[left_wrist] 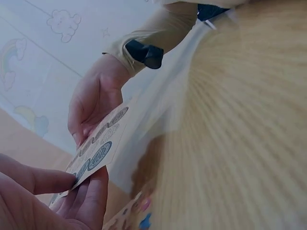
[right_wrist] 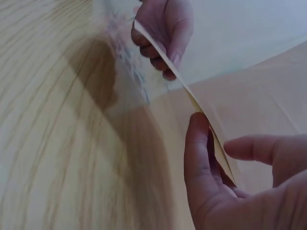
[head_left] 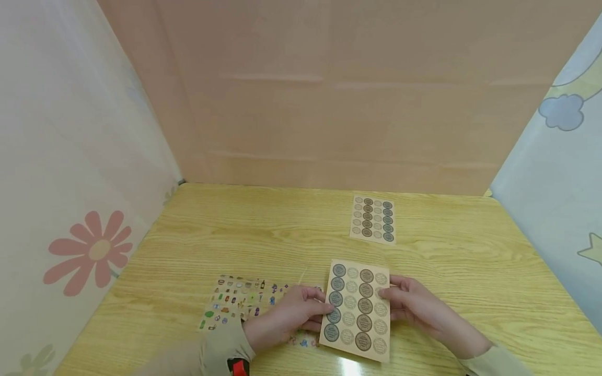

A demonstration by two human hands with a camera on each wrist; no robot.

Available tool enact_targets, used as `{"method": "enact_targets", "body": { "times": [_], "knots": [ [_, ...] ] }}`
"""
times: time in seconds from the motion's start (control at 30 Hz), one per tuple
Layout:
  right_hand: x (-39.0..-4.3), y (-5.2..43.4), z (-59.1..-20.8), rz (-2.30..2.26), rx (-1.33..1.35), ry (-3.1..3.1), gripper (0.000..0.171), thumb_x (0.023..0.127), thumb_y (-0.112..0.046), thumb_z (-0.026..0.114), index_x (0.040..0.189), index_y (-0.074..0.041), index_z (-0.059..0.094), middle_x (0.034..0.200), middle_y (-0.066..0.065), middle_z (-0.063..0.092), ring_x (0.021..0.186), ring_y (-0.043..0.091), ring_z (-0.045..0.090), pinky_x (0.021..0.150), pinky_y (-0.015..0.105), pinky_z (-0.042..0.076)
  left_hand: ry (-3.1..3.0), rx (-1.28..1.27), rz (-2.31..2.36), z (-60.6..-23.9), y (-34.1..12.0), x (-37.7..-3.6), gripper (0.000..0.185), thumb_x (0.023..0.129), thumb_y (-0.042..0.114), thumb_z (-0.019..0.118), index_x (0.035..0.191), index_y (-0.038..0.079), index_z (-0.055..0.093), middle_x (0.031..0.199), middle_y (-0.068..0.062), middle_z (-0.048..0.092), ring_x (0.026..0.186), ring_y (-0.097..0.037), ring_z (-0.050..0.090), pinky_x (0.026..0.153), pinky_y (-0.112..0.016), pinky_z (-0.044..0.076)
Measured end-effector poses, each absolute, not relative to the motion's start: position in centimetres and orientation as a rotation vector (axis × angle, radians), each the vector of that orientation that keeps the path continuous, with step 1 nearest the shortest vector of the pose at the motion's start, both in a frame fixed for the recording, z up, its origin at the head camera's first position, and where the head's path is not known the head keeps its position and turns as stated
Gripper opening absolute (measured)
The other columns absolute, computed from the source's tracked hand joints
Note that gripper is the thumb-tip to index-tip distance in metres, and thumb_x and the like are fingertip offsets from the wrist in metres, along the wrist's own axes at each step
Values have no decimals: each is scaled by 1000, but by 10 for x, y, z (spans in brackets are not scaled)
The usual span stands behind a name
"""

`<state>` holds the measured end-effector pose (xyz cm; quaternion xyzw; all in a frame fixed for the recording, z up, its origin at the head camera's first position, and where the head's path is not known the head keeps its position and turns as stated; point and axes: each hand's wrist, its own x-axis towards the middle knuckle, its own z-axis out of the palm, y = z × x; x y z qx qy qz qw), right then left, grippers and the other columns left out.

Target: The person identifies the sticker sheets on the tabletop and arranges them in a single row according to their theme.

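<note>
From the head view we see the left hand (head_left: pixel 293 313) and right hand (head_left: pixel 416 305) pinching a kraft sticker sheet (head_left: pixel 358 309) by its side edges, near the counter's (head_left: pixel 470 271) front edge. A colourful sticker sheet (head_left: pixel 237 303) lies under the left hand; another kraft sheet (head_left: pixel 373 219) lies near the back edge.

At the left wrist, thumb and fingers (left_wrist: pixel 88 199) pinch the sheet's corner.

At the right wrist, we see the sheet edge-on, raised off the counter.

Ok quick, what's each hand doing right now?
Left hand: pinches the left edge of the sticker sheet.
Right hand: pinches the sheet's right edge.
</note>
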<state>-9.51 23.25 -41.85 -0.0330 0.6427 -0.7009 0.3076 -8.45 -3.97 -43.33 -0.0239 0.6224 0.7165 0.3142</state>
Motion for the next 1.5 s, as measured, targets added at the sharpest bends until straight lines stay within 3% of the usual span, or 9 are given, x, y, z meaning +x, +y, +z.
{"method": "enact_targets", "body": {
  "times": [0.37, 0.8, 1.5],
  "knots": [
    [-89, 246, -430, -1825, -224, 1667, 49, 94, 0, 54, 131, 21, 31, 105, 21, 65, 93, 33, 66, 80, 48, 56, 1641, -104, 1912, -440, -33, -77, 10, 87, 2, 66, 95, -4, 63, 85, -19, 70, 74, -28, 70, 65, -36, 60],
    [-90, 251, -430, -1754, -114, 1832, 61, 91, -2, 62, 133, 23, 26, 95, 15, 65, 82, 26, 66, 73, 41, 59, 1735, -100, 1864, -442, -30, -83, 13, 81, 0, 73, 91, -2, 65, 77, -17, 70, 65, -24, 70, 57, -33, 60],
    [-93, 248, -432, -1750, -45, 1909, 60, 89, -1, 65, 133, 19, 30, 90, 13, 65, 80, 24, 66, 74, 39, 59, 1784, -54, 1831, -435, -40, -92, 14, 79, -5, 73, 90, -7, 65, 76, -19, 69, 63, -26, 69, 58, -35, 60]
  ]
}}
